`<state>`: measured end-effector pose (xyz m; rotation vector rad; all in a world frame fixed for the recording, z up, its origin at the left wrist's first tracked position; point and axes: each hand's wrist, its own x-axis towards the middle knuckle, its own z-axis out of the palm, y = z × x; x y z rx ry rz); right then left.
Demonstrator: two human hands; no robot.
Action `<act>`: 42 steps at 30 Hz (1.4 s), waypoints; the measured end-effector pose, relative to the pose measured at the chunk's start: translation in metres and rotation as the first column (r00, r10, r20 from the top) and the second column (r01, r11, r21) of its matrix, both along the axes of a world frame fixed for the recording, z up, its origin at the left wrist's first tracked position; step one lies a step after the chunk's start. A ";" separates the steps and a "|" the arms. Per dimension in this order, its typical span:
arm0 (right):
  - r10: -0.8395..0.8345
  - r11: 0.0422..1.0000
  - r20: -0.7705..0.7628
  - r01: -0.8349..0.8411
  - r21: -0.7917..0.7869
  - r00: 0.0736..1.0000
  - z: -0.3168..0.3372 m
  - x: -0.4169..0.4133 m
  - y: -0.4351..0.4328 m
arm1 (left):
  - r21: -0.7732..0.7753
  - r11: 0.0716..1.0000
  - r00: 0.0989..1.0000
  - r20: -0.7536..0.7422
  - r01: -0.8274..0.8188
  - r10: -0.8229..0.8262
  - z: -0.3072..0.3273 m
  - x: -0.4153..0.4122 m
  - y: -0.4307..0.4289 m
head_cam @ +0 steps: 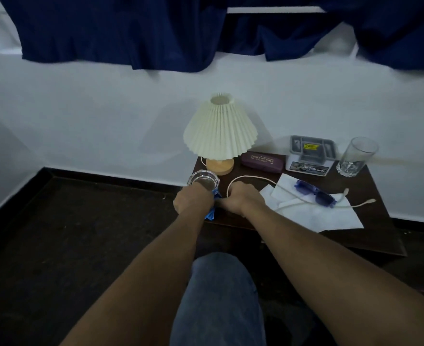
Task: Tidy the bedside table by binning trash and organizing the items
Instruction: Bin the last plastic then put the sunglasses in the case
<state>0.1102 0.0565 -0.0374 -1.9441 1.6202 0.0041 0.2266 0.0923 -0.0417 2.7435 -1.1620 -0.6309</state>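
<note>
Scene: bedside table [370, 228], dark wood, against a white wall; the person sat or knelt in front, both arms stretched to its left front corner.
Left hand [193, 201]: fingers curled tight round a blue wrapper [211, 214]; crumpled ends stuck out of the fist on the far and near sides.
Right hand [243, 199]: fingers curled down onto the table, thumb pointing left and meeting the wrapper at the left fist. Could not tell whether it pinched the wrapper, the white cable [305, 196] or nothing.
Task thing: wrapper sat at the table's left front edge, between the two hands, touching both.
Key relation: wrapper's long axis ran far-to-near, roughly along the left forearm; it lay on the thumb side of the left fist and just left of the right thumb. The left hand was nearer and already had it.
Cable: loop rose just beyond the right knuckles, then trailed right over the tissue [330, 218] beside the blue glasses [314, 194].
Near wrapper: glass ashtray [203, 179] just beyond the left hand, lamp [221, 131] behind it.
Step, judged: wrapper picked as trash; the bin was not in view.
Risk, judged: lifting could nudge the ashtray or snag the cable loop.
</note>
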 end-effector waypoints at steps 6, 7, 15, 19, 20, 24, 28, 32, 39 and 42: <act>0.040 0.997 0.086 -0.045 0.058 0.996 -0.011 0.001 0.005 | -0.025 0.999 0.997 -0.068 0.046 -0.047 -0.011 -0.011 -0.003; 0.039 0.997 0.097 -0.044 0.056 0.994 -0.013 0.000 0.005 | -0.041 0.998 0.994 -0.090 0.053 -0.056 -0.012 -0.012 -0.004; -0.062 0.995 0.121 0.071 -0.071 0.991 -0.013 -0.022 0.000 | -0.179 0.973 0.956 -0.227 0.149 -0.188 -0.006 -0.034 -0.019; -0.109 0.966 0.065 0.121 -0.229 0.992 0.005 -0.054 -0.008 | -0.234 0.939 0.932 -0.202 0.253 -0.301 0.009 -0.067 -0.028; -0.129 0.955 0.054 0.139 -0.261 0.990 0.010 -0.066 -0.011 | -0.248 0.931 0.925 -0.204 0.267 -0.320 0.013 -0.080 -0.030; -0.230 0.918 -0.001 0.217 -0.332 0.973 0.023 -0.126 -0.019 | -0.305 0.903 0.894 -0.239 0.303 -0.380 0.033 -0.142 -0.042; -0.415 0.858 -0.022 0.383 -0.343 0.910 0.033 -0.205 -0.018 | -0.330 0.855 0.837 -0.248 0.400 -0.487 0.046 -0.213 -0.045; -0.583 0.781 -0.086 0.529 -0.332 0.808 0.037 -0.301 0.000 | -0.328 0.787 0.743 -0.278 0.523 -0.609 0.042 -0.285 -0.042; -0.791 0.612 -0.196 0.748 -0.258 0.579 0.004 -0.451 0.066 | -0.288 0.690 0.638 -0.263 0.665 -0.724 0.023 -0.375 -0.029; -0.810 0.579 -0.245 0.793 -0.189 0.533 -0.023 -0.483 0.089 | -0.272 0.674 0.627 -0.249 0.686 -0.738 0.008 -0.395 -0.030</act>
